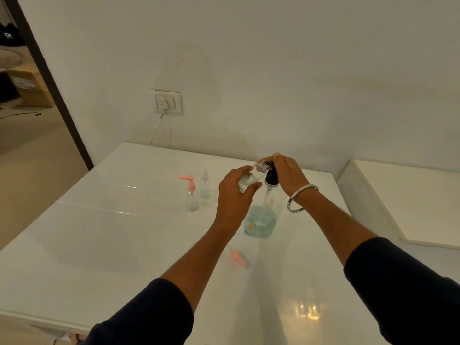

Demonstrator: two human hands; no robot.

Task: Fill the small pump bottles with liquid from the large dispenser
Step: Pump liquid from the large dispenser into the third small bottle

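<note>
While the left hand (234, 195) wraps its fingers around a small clear plastic bottle (250, 179), tilting its open threaded neck toward the spout, we see the right hand (286, 174) closed down over the black pump head (270, 180) of the large clear dispenser (261, 220). The dispenser stands on the white glossy desk (124, 232), toward the far edge, and holds pale blue liquid low in its body. The small bottle is light, thin-walled and smooth — we judge a mid-body grip, as shown, safest, since squeezing could buckle it. The dispenser looks heavier and stable; pressing straight down should keep it from tipping. To the left stand a pink-pumped small bottle (192, 195) and a clear-capped small bottle (205, 186) with some blue liquid; a loose pink pump top (237, 258) lies nearer us. Marks on the dispenser's label are too blurred to read — no brand legible.
</note>
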